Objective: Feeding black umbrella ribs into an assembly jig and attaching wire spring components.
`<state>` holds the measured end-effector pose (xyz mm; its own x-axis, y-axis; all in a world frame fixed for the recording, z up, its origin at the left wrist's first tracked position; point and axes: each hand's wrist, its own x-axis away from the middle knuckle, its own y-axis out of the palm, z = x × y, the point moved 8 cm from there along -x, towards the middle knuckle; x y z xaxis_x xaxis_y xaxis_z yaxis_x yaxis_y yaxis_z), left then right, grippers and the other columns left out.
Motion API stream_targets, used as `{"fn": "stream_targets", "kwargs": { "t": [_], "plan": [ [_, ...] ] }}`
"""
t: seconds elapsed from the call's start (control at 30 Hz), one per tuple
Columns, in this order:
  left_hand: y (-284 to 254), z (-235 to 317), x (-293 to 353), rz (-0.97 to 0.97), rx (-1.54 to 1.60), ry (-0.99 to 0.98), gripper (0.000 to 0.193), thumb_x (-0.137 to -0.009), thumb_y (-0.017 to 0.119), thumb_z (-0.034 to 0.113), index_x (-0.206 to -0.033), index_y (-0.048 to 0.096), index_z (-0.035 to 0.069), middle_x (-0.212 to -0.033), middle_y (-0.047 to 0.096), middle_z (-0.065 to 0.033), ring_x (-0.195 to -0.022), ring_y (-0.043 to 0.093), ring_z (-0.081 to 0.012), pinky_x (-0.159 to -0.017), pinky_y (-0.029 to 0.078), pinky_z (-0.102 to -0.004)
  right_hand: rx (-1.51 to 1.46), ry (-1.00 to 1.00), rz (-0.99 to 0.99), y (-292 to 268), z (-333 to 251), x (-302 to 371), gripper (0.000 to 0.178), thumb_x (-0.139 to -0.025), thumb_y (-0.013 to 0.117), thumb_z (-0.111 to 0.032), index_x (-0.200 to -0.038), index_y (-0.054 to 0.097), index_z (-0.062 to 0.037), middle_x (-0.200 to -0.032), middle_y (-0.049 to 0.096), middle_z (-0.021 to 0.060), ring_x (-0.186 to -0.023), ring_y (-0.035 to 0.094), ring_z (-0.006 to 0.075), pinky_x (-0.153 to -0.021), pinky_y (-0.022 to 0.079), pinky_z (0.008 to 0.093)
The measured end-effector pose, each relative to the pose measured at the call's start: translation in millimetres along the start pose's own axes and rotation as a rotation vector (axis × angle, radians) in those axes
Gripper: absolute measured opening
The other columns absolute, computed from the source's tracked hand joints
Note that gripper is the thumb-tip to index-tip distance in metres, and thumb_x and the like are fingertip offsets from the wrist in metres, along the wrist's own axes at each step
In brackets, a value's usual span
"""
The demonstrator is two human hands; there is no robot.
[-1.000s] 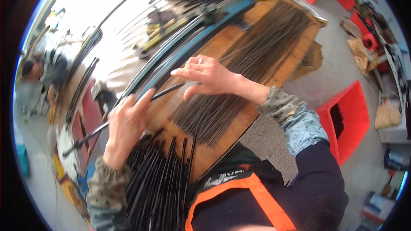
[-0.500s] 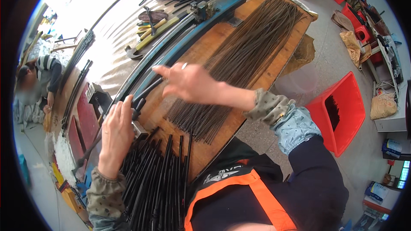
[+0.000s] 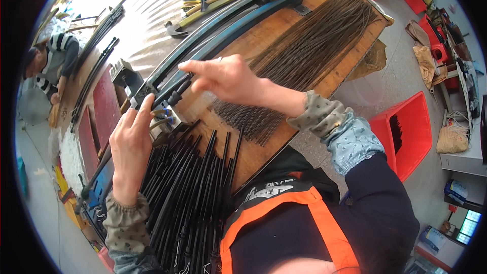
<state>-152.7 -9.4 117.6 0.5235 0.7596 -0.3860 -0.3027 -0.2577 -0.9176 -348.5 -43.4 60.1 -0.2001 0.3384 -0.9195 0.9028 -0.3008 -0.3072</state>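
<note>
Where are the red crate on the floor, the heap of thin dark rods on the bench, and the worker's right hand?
red crate (image 3: 417, 122): head view, on its outer side wall.
thin dark rods (image 3: 324, 33): head view, middle of the heap.
right hand (image 3: 228, 78): head view, back of the hand.
</note>
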Motion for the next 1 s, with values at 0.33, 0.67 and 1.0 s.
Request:
{"fn": "stream_targets", "kwargs": {
  "t": [0.33,0.67,1.0],
  "plan": [
    [-122.1,-101.1,67.2,0.258,-0.317,-0.284,0.028,-0.099,0.056,0.012,-0.127,0.061,0.005,-0.106,0.065,-0.0172,-0.091,0.066,-0.0308,-0.079,0.05,-0.0398,0.014,0.429,-0.361,41.7,90.0,15.9,0.021,-0.099,0.059,-0.021,-0.11,0.069,-0.0065,-0.068,0.061,0.0029,-0.063,0.056,0.0105,-0.06,0.046,0.0278],
    [-149.0,-122.5,156.1,0.271,-0.313,-0.49,0.031,-0.096,0.062,0.011,-0.127,0.064,0.005,-0.109,0.069,-0.021,-0.099,0.068,-0.0287,-0.085,0.05,-0.0356,-0.281,0.161,-0.584,208.3,7.8,-64.4,0.027,-0.095,0.064,-0.034,-0.109,0.075,-0.0138,-0.083,0.071,0.004,-0.083,0.064,0.0164,-0.092,0.043,0.0373],
    [-129.7,-142.0,187.9,0.32,-0.148,-0.552,0.032,-0.096,0.061,0.007,-0.128,0.064,0.005,-0.105,0.069,-0.0244,-0.087,0.071,-0.0261,-0.077,0.053,-0.0339,0.132,-0.236,-0.95,250.8,-31.1,-66.7,0.019,-0.091,0.065,-0.032,-0.088,0.076,-0.0173,-0.073,0.069,-0.0007,-0.094,0.064,0.0167,-0.105,0.025,0.0455]
  ]
}}
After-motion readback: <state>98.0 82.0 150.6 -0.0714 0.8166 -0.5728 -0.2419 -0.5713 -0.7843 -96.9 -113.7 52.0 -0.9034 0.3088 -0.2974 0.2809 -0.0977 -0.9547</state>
